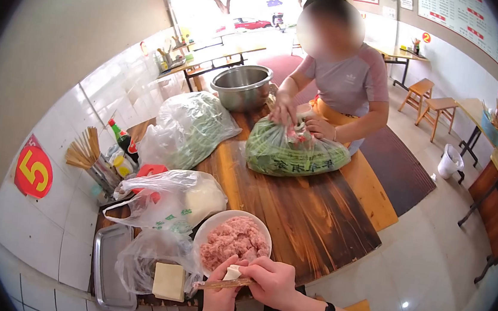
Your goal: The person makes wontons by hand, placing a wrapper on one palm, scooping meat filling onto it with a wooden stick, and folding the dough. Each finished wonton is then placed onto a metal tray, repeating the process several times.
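Near the table's front edge, my left hand (219, 301) is closed around a small pale dough wrapper (232, 272). My right hand (273, 282) grips a flat wooden stick (221, 284), which crosses over the left palm with a trace of pinkish meat on its left tip. The right fingertips also touch the wrapper. Just beyond both hands is a white bowl (197, 242) heaped with minced meat (236, 238). To the left, a stack of square dough wrappers (169, 281) lies on a clear plastic bag (153, 251).
A metal tray (107, 274) sits at the left edge. Behind the bowl are a white plastic bag (185, 200), bagged greens (194, 129), a steel pot (242, 87) and chopsticks (86, 149). Across the table, a person (352, 84) handles another bag of greens (297, 154).
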Tool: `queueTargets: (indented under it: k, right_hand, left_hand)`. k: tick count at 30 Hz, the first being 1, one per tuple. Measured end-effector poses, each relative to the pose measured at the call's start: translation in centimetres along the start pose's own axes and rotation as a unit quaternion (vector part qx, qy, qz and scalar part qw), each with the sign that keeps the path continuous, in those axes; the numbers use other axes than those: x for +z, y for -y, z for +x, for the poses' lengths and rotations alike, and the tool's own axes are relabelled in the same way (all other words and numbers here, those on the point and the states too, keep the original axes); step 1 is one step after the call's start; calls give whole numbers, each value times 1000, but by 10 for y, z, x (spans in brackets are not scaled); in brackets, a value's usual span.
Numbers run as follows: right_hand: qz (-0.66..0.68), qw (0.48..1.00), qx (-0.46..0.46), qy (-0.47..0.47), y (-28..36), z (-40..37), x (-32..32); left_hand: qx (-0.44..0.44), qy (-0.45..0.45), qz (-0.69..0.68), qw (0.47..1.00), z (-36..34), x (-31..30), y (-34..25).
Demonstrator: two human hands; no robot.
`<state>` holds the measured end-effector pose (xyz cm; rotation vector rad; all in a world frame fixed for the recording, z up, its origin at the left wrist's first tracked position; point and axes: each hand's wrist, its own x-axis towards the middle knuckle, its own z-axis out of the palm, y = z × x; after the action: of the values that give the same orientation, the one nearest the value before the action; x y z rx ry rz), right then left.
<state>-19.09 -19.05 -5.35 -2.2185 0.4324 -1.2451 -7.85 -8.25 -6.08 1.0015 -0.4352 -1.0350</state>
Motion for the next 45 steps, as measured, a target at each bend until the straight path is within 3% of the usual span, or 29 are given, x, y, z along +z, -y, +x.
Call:
queueTargets:
  k: [4, 8, 11, 13, 15, 17, 19, 21, 24, 26, 27, 29, 34, 39, 45]
  right_hand:
    - [49, 998, 32, 12, 3, 12, 6]
    - [121, 986, 96, 66, 15, 18, 5]
    - [168, 965, 187, 75, 30, 19, 6]
    - [121, 969, 199, 82, 34, 19, 8]
    - [96, 973, 201, 58, 26, 8, 19]
    - [117, 966, 228, 40, 20, 0, 30]
    - [101, 967, 230, 46, 9, -11, 34]
    - [71, 954, 279, 78, 12, -13, 30]
    - [44, 955, 283, 71, 17, -17, 32]
    - [33, 958, 283, 41, 26, -20, 36]
    - [27, 959, 281, 34, 33, -21, 36]
    - [6, 961, 274, 43, 47, -21, 33]
    - [-24, 955, 289, 59, 56, -29, 25]
    - [-7, 962, 270, 50, 56, -28, 27]
    - [2, 967, 246, 66, 42, -33, 31]
  left_hand:
    - [33, -2, 11, 999, 1, -2, -10]
    - [-7, -8, 9, 1000, 0, -21, -30]
    - [-15, 4, 2, 1000, -6, -37, -65]
    - [-7, -13, -14, 1000, -17, -53, -98]
    - [55, -21, 102, 993, -35, -81, -133]
    - [134, -83, 215, 964, -49, -120, -167]
    - [261, -115, 390, 875, -50, -172, -194]
    - [244, -163, 426, 856, -40, -220, -212]
    - [221, -194, 488, 822, -2, -281, -223]
    - [162, -202, 688, 678, 30, -318, -219]
    - [169, -198, 685, 680, 42, -328, -214]
    - [216, -136, 734, 629, 66, -338, -209]
    - [227, -104, 737, 628, 91, -336, -198]
    - [226, -141, 774, 575, 97, -332, -190]
    - [213, -179, 786, 552, 102, -336, -188]
